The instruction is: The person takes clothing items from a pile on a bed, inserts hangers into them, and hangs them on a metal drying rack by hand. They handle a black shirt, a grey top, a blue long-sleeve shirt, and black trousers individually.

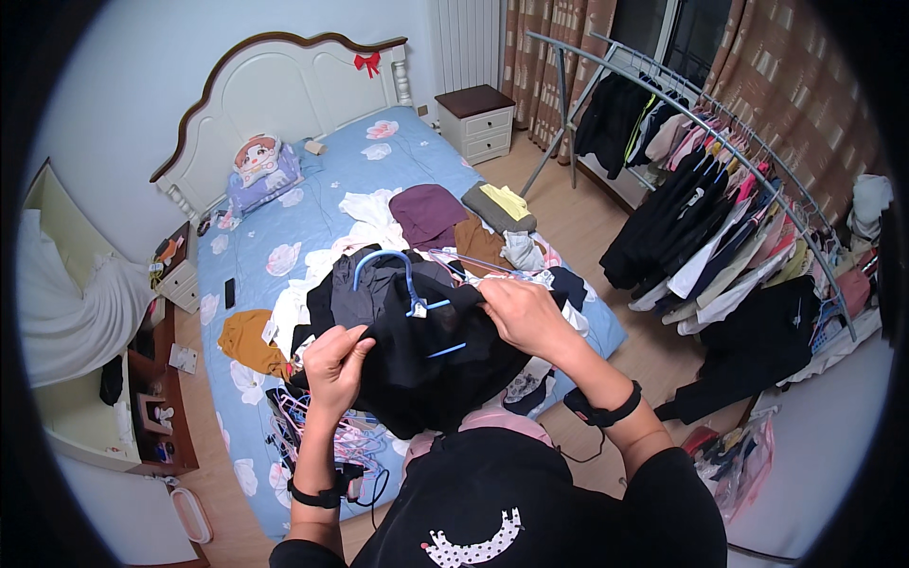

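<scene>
My left hand (334,366) and my right hand (522,312) hold a black garment (426,369) up by its two upper sides, above the near part of the bed. A blue plastic hanger (410,280) is in the garment, its hook standing up between my hands and parts of its frame showing through the neck opening. Behind it lies a heap of clothes, with a dark grey garment (355,284), white pieces (369,213), a purple garment (426,216) and a brown one (479,245). Blue and pink hangers (355,444) lie piled on the bed beside my left forearm.
The bed (248,483) has a blue flowered sheet. A phone (229,292) and a mustard garment (248,341) lie at its left. A metal clothes rack (568,51) with many hung clothes stands at the right. A plastic bag (746,461) lies at the lower right.
</scene>
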`<state>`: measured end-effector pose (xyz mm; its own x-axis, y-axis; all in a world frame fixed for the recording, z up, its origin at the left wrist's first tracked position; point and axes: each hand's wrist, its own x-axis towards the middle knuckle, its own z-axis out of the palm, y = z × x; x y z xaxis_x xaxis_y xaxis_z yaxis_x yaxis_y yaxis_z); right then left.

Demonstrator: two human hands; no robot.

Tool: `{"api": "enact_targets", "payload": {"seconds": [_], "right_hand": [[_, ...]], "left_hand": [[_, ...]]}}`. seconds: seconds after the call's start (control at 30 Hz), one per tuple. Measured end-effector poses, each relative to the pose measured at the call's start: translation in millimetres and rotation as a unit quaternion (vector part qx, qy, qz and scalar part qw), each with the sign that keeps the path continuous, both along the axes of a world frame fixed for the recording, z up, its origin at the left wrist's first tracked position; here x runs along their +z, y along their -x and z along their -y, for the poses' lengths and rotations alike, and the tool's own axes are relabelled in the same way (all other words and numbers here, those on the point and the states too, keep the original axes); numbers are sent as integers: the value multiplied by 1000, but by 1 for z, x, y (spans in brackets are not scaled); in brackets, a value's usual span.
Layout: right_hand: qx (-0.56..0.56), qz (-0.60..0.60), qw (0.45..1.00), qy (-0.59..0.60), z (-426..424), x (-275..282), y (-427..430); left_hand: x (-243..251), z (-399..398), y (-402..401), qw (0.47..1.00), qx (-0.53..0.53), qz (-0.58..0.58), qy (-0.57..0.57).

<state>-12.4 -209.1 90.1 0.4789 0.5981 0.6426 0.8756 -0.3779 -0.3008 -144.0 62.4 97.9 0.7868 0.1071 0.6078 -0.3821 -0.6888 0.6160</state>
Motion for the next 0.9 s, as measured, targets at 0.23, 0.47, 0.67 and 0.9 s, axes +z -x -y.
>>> {"api": "enact_targets", "payload": {"seconds": [0.23, 0.47, 0.67, 0.9], "right_hand": [[-87, -10, 996, -32, 23, 22, -5], [-2, -182, 983, 37, 72, 32, -16], [115, -364, 923, 48, 121, 43, -25], [171, -551, 788, -216, 137, 49, -45]], "left_hand": [[-3, -14, -15, 999, 28, 5, -29], [-1, -18, -35, 998, 43, 36, -20], [9, -24, -65, 999, 23, 43, -6], [54, 0, -136, 998, 28, 40, -50]]}}
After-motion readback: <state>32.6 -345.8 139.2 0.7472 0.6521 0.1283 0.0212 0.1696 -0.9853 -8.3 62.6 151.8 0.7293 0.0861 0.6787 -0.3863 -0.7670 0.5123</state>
